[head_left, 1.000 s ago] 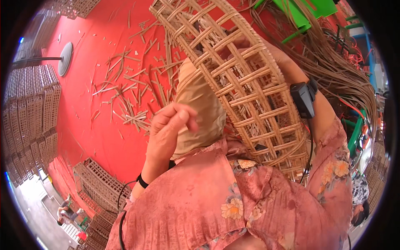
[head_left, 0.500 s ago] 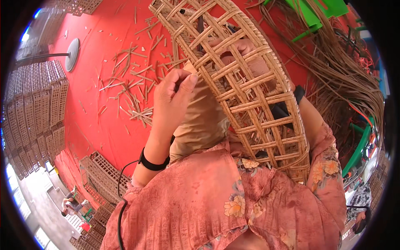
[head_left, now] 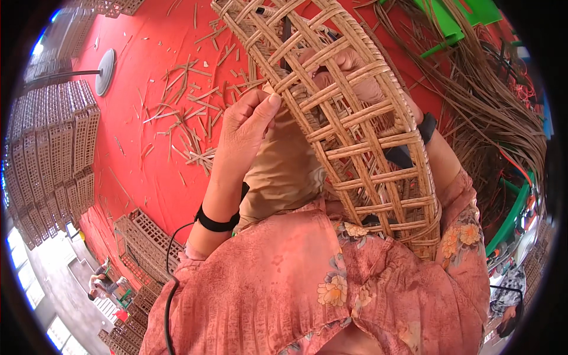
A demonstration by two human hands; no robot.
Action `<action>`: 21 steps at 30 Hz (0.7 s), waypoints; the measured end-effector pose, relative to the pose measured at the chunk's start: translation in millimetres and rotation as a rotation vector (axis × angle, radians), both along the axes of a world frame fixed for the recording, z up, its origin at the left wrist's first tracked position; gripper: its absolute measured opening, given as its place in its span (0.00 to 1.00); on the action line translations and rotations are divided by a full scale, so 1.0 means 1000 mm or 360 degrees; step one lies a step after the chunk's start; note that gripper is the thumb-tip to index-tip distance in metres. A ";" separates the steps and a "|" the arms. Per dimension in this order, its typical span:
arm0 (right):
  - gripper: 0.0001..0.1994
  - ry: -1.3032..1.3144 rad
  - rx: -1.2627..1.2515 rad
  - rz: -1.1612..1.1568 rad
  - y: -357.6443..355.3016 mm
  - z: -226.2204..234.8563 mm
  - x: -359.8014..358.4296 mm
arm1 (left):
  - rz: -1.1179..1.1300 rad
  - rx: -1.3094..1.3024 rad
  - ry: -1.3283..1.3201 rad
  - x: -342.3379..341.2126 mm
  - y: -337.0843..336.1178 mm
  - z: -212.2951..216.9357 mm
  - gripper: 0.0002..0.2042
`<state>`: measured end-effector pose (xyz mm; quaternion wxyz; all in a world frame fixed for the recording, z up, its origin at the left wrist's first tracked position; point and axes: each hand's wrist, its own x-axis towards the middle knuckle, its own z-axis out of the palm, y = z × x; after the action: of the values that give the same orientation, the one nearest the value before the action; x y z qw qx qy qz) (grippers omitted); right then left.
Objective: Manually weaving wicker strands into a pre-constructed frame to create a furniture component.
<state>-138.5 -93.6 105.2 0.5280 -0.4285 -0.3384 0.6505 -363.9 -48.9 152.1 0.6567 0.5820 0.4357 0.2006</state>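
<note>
A long woven wicker basket [head_left: 371, 142] with an open lattice rests tilted against my lap and right arm. My left hand [head_left: 248, 121] is at its left edge, fingers curled and thumb pressed to the forefinger. Whatever is in that pinch is too small to make out. Behind the lattice, inside the basket, my right hand [head_left: 354, 65] shows only in part, its fingers bent. The weave hides what it grips; a dark narrow piece [head_left: 286, 44] stands near it. Black bands circle both wrists.
Cut strip scraps [head_left: 192, 106] litter the red floor sheet [head_left: 127, 160]. Long brown strands [head_left: 473, 94] hang at the right beside a green plastic chair [head_left: 455, 23]. Stacked woven baskets [head_left: 53, 154] stand at the left. Another person [head_left: 103, 284] is far off at lower left.
My left hand has moved slightly right and up, coming up to the basket's edge. The basket and my right hand stay nearly in place.
</note>
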 end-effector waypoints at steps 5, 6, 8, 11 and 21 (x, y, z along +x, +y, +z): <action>0.17 0.0041 -0.0006 -0.0022 0.002 -0.002 -0.001 | -0.0063 -0.0036 -0.0059 0.002 0.006 -0.004 0.11; 0.16 0.0027 -0.0011 -0.0036 0.000 -0.001 -0.002 | -0.0049 -0.0112 -0.0125 0.003 0.007 -0.006 0.11; 0.16 0.0051 -0.0012 -0.0033 0.005 -0.003 -0.002 | 0.0005 -0.0221 -0.0189 0.001 0.008 -0.008 0.11; 0.16 0.0077 -0.0019 -0.0035 0.009 -0.006 -0.008 | 0.0108 -0.0274 -0.0181 0.000 0.006 -0.008 0.13; 0.15 0.0097 -0.0115 -0.0070 0.009 0.001 -0.018 | 0.0137 -0.0477 -0.0358 -0.004 0.001 -0.004 0.19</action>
<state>-156.7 -85.0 105.7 0.5363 -0.4347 -0.2889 0.6633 -368.3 -47.8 148.4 0.7713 0.4324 0.4092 0.2251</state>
